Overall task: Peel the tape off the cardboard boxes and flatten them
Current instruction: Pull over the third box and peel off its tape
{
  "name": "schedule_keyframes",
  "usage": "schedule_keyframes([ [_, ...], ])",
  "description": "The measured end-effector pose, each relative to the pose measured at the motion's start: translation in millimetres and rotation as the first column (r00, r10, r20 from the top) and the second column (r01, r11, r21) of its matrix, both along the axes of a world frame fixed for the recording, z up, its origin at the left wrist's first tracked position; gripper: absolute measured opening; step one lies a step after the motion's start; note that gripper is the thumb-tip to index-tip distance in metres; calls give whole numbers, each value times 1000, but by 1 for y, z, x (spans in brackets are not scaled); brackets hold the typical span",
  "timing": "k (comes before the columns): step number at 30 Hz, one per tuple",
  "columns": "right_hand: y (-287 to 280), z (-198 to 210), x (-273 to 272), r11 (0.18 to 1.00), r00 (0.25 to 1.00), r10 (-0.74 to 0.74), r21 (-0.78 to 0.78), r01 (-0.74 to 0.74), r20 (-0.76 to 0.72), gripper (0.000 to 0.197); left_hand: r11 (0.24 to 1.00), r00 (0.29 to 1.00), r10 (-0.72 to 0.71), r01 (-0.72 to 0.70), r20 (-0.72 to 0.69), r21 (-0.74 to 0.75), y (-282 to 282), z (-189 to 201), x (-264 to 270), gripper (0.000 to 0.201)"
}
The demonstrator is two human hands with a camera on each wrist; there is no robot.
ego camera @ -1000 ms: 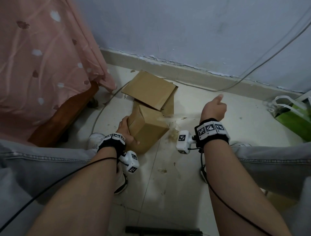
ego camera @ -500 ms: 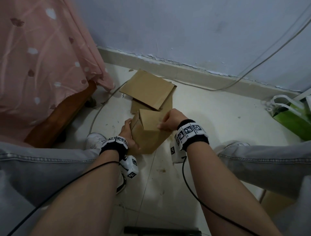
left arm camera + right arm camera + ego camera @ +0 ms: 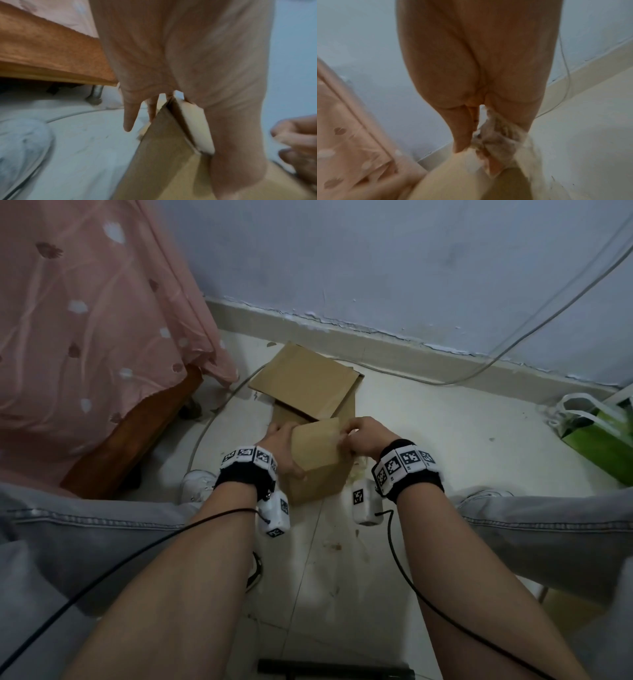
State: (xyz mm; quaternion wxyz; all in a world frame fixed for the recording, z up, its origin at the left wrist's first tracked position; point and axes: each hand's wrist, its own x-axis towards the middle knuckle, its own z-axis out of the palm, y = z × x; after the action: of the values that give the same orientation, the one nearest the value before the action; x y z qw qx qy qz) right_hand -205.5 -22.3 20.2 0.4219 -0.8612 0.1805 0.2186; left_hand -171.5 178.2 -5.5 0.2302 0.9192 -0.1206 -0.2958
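A small brown cardboard box [image 3: 317, 460] stands on the floor between my knees. My left hand [image 3: 284, 448] grips its left side, thumb on the near face and fingers behind; the left wrist view shows the box [image 3: 159, 155] under that hand [image 3: 171, 108]. My right hand [image 3: 359, 433] pinches a crumpled strip of clear tape [image 3: 494, 135] at the box's top right corner. In the right wrist view the hand [image 3: 467, 135] has the tape bunched between thumb and fingers. A flattened cardboard box [image 3: 305, 381] lies behind.
A bed with a pink spotted cover [image 3: 85, 330] and wooden frame [image 3: 130, 433] stands to the left. A green bag [image 3: 599, 436] sits at right by the wall. A cable [image 3: 445, 378] runs along the skirting. My white shoe [image 3: 197, 484] is near the box.
My right hand came back from the right, where it was raised, to the box's top right corner and took hold of tape. The box was turned more upright in my left hand.
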Motion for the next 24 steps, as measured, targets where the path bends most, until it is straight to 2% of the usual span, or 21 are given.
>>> schedule_keyframes([
  [4, -12, -6, -3, 993, 993, -117, -18, 116, -11, 18, 993, 994, 106, -107, -25, -49, 10, -17, -12, 112],
  [11, -4, -18, 6, 933, 935, -354, 86, 350, 39, 8, 990, 988, 142, -143, -60, -14, 10, -11, -5, 111],
  [13, -8, -20, 9, 899, 904, -426, 134, 417, 48, 20, 989, 987, 150, -150, -63, 3, 11, -10, -4, 110],
  [16, -11, -15, 10, 864, 857, -502, 120, 489, 116, 6, 987, 984, 162, -161, -71, 19, 13, -9, -3, 109],
  [18, -16, -16, 11, 829, 817, -559, 132, 544, 141, 12, 984, 982, 175, -173, -70, 29, 13, -9, -3, 108],
  [21, -25, -20, 12, 761, 742, -649, 127, 636, 168, 7, 983, 981, 178, -174, -74, 56, 17, -7, -3, 106],
  [24, -34, -15, 7, 701, 684, -713, 150, 697, 155, 12, 977, 977, 198, -190, -80, 94, 24, -4, 0, 105],
])
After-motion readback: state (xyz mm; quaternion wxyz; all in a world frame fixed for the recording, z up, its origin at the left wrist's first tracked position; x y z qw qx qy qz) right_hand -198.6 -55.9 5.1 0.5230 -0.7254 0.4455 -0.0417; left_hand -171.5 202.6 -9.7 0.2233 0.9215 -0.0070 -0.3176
